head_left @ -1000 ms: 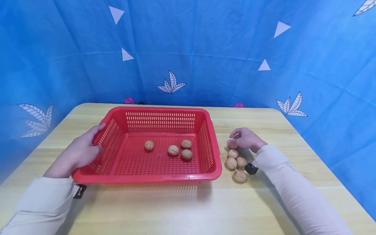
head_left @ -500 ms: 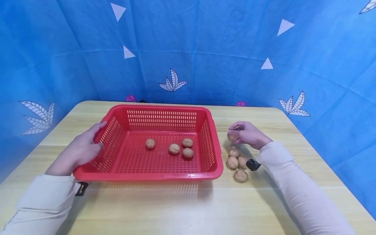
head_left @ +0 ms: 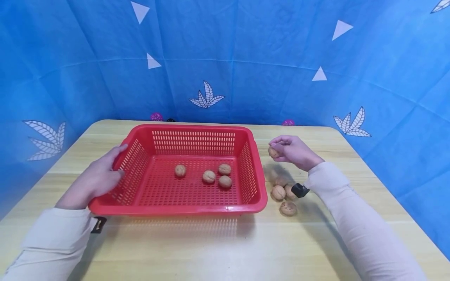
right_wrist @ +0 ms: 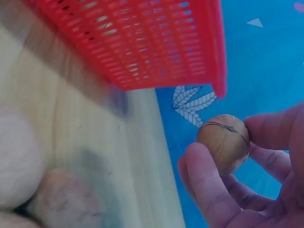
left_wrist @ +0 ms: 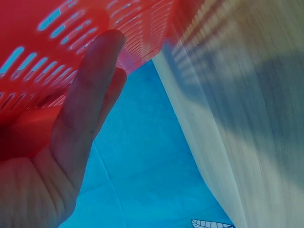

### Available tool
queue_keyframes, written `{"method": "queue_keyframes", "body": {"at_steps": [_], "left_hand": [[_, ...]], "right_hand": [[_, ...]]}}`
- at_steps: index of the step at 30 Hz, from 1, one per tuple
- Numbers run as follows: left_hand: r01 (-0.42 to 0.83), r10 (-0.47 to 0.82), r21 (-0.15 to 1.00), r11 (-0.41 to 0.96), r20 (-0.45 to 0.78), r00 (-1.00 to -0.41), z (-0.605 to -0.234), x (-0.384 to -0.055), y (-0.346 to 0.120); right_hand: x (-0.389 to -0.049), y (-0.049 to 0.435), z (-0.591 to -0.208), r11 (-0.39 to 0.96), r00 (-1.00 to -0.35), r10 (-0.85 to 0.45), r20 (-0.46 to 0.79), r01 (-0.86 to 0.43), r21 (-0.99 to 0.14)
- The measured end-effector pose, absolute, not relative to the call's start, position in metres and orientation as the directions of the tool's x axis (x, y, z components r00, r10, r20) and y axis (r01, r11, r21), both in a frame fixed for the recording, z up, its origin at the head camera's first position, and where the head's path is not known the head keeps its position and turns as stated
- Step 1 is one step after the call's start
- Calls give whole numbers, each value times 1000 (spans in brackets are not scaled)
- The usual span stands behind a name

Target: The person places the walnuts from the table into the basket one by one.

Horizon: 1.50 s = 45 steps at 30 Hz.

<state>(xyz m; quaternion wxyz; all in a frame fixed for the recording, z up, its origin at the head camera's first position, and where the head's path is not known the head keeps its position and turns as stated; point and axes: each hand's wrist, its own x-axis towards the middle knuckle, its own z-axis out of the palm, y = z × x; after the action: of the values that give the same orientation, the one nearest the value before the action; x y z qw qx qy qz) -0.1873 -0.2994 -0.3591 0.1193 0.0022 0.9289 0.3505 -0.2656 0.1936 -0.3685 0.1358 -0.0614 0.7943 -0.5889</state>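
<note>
A walnut [right_wrist: 223,142] is pinched between the fingertips and thumb of my right hand [head_left: 297,151], raised above the table to the right of the red plastic basket [head_left: 175,211]. Several other walnuts [head_left: 288,208] lie in a group on the table below that hand. Inside the basket, several walnuts [head_left: 209,176] sit on the slotted floor. My left hand [head_left: 94,179] holds the basket by its left side. In the left wrist view, extended fingers [left_wrist: 90,95] lie along the basket's outer wall; the rest of that grip is partly hidden.
The basket stands on a light wooden table [head_left: 175,253] with rounded far corners. A blue cloth [head_left: 225,47] with white leaf and triangle prints hangs behind and beside the table. A black wrist device [head_left: 300,190] sits by the right cuff.
My right hand has lifted a walnut from the group on the table, moving up and slightly away. The left hand stays at the basket's left side.
</note>
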Motion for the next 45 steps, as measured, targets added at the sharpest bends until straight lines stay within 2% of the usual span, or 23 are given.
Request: {"method": "queue_keyframes", "body": {"at_steps": [14,27,34,45], "left_hand": [[-69,87,641,764,-209,-974,-361,-186,-298],[-85,79,649,756,-220,-972,-360,-189,-295],[-66,82,615,786,-209,-975,-359,-189,-299],[-76,76,626,776,-212,-974,-360,-189,-300]], "right_hand": [[-267,174,-346,191,-946,-309,-99,40,-981],[-267,161,-335,221,-954,-281,-105,42,-974],[-268,150,-331,230,-952,-288,-102,34,-973],[-272,136,-326,218,-945,-309,-106,38,-975]]}}
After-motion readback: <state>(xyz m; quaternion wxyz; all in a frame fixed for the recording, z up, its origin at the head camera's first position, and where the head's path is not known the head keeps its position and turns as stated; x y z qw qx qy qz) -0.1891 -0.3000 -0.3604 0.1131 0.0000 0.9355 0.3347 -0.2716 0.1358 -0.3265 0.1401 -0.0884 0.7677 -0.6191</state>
